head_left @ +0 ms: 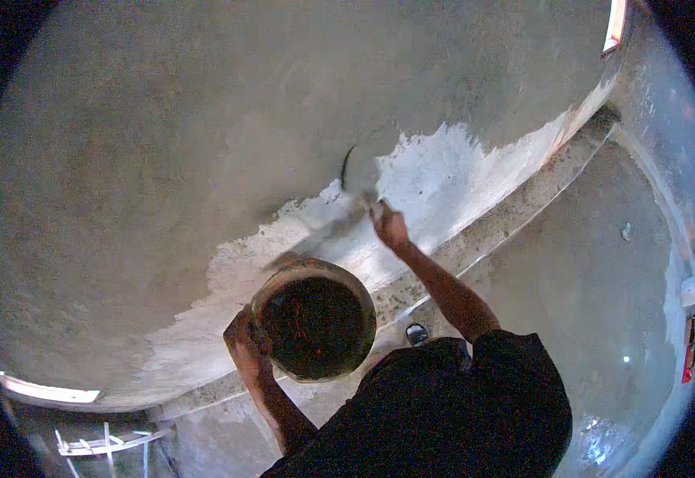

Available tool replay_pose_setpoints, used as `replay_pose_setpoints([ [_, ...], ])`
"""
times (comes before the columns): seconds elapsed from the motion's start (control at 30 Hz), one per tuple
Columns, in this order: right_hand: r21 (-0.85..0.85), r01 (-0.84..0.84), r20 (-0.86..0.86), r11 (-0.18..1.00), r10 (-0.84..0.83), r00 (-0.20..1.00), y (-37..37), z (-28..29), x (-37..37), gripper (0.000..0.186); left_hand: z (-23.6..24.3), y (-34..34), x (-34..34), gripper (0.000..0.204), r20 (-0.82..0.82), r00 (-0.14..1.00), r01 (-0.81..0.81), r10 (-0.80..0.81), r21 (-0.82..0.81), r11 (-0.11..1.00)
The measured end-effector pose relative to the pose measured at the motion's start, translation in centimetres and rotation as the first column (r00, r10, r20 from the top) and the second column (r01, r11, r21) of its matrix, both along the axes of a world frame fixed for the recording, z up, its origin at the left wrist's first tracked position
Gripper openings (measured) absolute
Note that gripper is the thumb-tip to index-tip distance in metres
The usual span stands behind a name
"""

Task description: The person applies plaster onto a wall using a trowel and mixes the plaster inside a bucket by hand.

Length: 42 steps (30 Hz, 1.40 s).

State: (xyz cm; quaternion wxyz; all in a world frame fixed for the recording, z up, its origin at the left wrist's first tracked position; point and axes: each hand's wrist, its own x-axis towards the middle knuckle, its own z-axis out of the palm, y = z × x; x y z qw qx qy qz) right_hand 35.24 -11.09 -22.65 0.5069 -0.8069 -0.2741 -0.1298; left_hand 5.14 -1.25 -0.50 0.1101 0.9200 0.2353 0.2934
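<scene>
Clamped on one round bucket [370,315] at lower centre is one left hand [248,341]; one blurred tool [369,201] is grasped mid-frame by one right hand [390,229], before one patchy wall [435,171].

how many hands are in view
2: the left hand grips the left side of the round container; the right hand is at the pale patch of the wall, blur obscuring what it may hold. No other hand shows.
</scene>
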Motion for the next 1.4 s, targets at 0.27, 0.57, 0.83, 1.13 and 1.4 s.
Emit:
replay_pose_setpoints([
  [0.27, 0.118, -0.178, -0.171, 0.977, 0.197, 0.965, -3.4, 1.1, -2.7, 0.033, 0.4, -0.7, 0.2, 0.028, 0.089, 0.976, -0.097, 0.197, -0.634, 0.767],
  [0.57, 0.136, 0.176, 0.073, 0.975, -0.187, 0.98, -4.9, 2.8, 3.2, 0.037, -2.7, 1.3, -1.2, 0.031, 0.005, 0.982, -0.179, 0.188, -0.277, 0.944],
  [0.83, -0.103, 0.165, 0.062, 0.981, -0.159, 0.985, -6.3, -3.8, 1.9, 0.031, 0.6, -1.0, 1.2, 0.03, 0.252, 0.948, 0.013, 0.196, -0.645, 0.764],
  [1.13, 0.142, 0.185, -0.293, 0.972, -0.138, 0.946, -6.0, 3.2, 1.6, 0.038, 0.4, -0.1, 0.0, 0.019, 0.055, 0.974, -0.167, 0.219, -0.479, 0.862],
  [1.4, -0.147, -0.257, -0.013, 0.955, 0.258, 0.966, -1.3, -0.1, -2.2, 0.035, 0.6, -0.4, 0.5, 0.029, 0.24, 0.936, 0.008, 0.256, -0.744, 0.668],
])
